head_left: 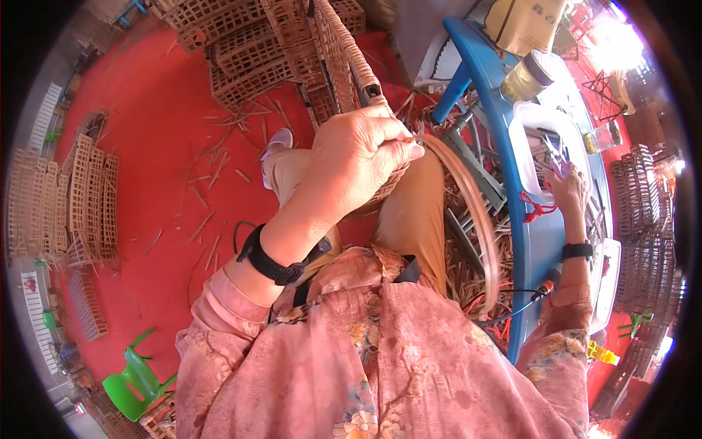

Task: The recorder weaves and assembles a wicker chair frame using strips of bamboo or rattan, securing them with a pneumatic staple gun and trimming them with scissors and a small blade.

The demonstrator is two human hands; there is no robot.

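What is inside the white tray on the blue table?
The right hand reaches into the white tray on the blue table. Small tools, perhaps pliers, lie inside. The hand covers whatever lies under it.

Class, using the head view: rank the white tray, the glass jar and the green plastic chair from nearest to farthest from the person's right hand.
From the right hand:
1. White tray on the blue table, the hand reaching into it.
2. Glass jar, just beyond the tray, upper right.
3. Green plastic chair, far lower left on the red floor.
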